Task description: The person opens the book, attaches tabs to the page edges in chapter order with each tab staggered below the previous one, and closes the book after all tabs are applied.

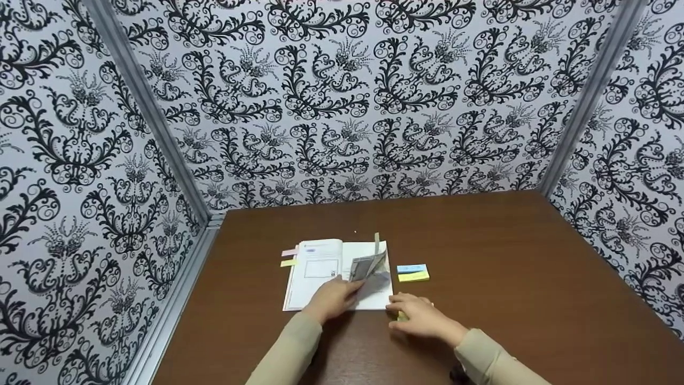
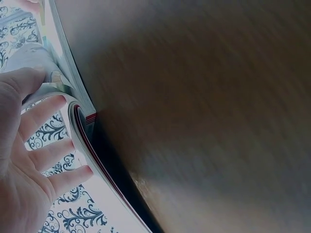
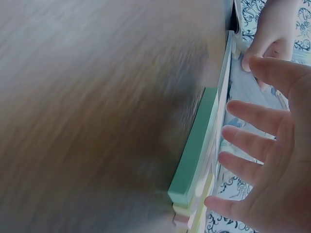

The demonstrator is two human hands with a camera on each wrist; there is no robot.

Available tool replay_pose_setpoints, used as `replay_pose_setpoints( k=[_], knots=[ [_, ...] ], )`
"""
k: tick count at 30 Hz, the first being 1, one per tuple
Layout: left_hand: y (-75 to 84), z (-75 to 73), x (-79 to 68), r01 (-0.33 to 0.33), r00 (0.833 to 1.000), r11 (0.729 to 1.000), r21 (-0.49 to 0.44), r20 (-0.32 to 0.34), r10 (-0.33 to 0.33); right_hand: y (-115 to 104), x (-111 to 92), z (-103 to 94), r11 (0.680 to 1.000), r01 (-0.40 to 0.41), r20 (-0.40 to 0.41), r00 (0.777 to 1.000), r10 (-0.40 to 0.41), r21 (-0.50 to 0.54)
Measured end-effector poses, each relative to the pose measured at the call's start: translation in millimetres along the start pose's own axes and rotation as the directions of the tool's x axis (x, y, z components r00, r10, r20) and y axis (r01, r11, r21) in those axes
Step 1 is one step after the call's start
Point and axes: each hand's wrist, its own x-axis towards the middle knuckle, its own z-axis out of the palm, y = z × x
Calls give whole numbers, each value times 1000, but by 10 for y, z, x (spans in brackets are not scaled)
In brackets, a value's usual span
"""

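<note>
An open book (image 1: 315, 291) lies on the table, pink and yellow sticky tabs (image 1: 289, 262) jutting from its left edge. My left hand (image 1: 332, 297) is over the lower middle of it, pinching the bottom of a raised page (image 1: 374, 262) between thumb and forefinger (image 2: 43, 114). That page stands curled above the right side, with a pale strip at its top. My right hand (image 1: 419, 314), fingers spread and slightly bent (image 3: 252, 141), hovers at the book's lower right corner. Under it is a stack of sticky notes (image 3: 194, 150) with a green side, mostly hidden by the hand in the head view.
Blue and yellow sticky note pads (image 1: 412, 272) lie right of the book on the brown table (image 1: 481, 240). Patterned walls (image 1: 342, 107) with grey metal posts (image 1: 155, 117) enclose the table at the back and sides. A small dark object (image 1: 458, 373) shows by the right sleeve.
</note>
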Motion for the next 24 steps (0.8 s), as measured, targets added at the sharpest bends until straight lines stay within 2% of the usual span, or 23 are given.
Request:
replay_pose_setpoints(
  k=[5,9,13,16,20,22,24],
  knots=[
    [-8,11,6,-1,1000,1000,-8,24,2,1,24,37,999,-3,14,1000,3,-32],
    [0,-18,0,-3,1000,1000,6,19,3,18,44,42,1000,-21,23,999,22,-12],
    [4,-31,-17,11,1000,1000,-6,-16,-11,36,76,41,998,-59,-6,998,59,1],
    [-1,-20,-31,29,998,999,-22,-55,-30,44,103,40,995,-98,-103,990,93,-35],
    [-15,-8,-37,57,990,998,-1,-127,-57,45,137,27,986,-151,-231,964,133,-64],
    [-30,-17,-43,73,985,997,35,-162,-66,52,144,16,990,-124,-233,967,107,-61],
    [-48,-37,-55,96,980,993,73,-184,-81,62,145,3,996,-73,-184,981,62,-51]
  ],
)
